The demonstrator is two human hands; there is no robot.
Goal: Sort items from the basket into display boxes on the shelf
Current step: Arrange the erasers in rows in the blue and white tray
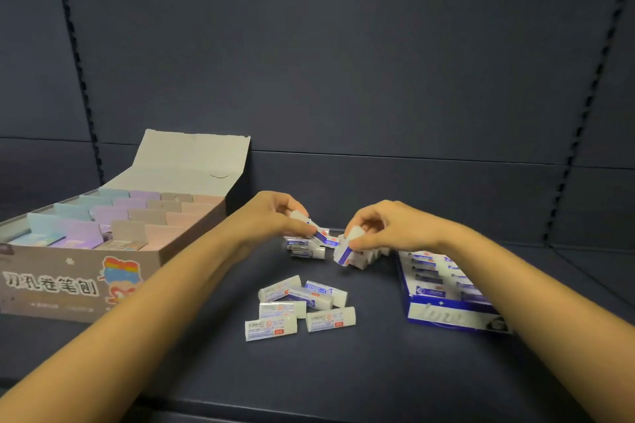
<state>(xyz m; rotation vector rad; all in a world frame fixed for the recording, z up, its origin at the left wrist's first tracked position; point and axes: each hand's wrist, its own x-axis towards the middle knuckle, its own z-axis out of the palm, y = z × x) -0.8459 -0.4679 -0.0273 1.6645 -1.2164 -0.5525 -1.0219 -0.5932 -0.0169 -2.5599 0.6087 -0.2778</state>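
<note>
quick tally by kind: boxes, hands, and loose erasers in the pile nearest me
boxes: 2 (grey box, blue box)
hands: 2 (left hand, right hand)
erasers in the near pile: 6
total: 10
The far pile under the hands is too hidden to count.

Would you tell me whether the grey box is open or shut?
Open: the grey box has its lid raised behind, pastel items showing inside.

Loose white erasers lie at six o'clock; part-filled blue display box at three; open grey box at nine.
</note>
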